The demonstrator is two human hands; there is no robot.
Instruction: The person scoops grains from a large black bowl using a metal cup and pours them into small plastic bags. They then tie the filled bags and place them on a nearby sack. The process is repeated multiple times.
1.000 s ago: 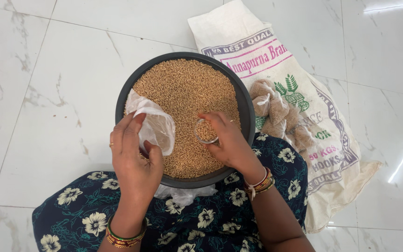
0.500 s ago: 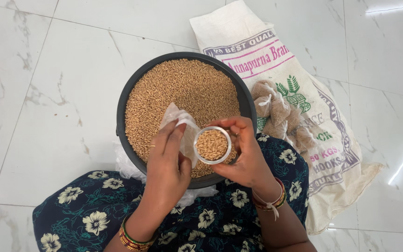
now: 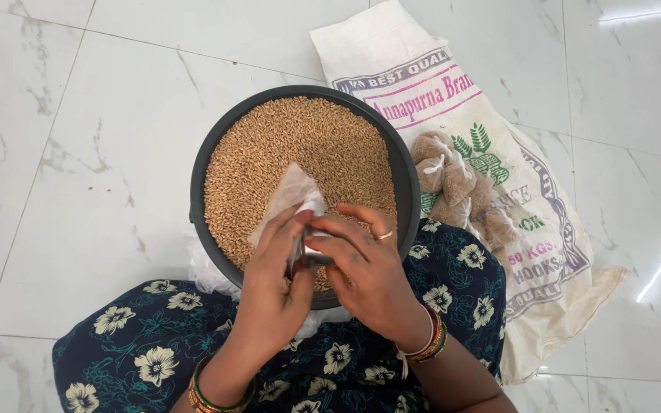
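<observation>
While both hands meet over grain-filled black basin (image 3: 206, 164), right hand (image 3: 369, 279) fingers clamped on steel cup (image 3: 314, 254), left hand (image 3: 273, 287) fingers pinching clear bag (image 3: 292, 195), contents probably grain.

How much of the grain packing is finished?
Done: a few filled, tied clear bags lie on the white printed sack. In hand: the right hand tips a small steel cup into a thin clear plastic bag held by the left hand. Left: the round black tub is nearly full of brown grain.
</observation>
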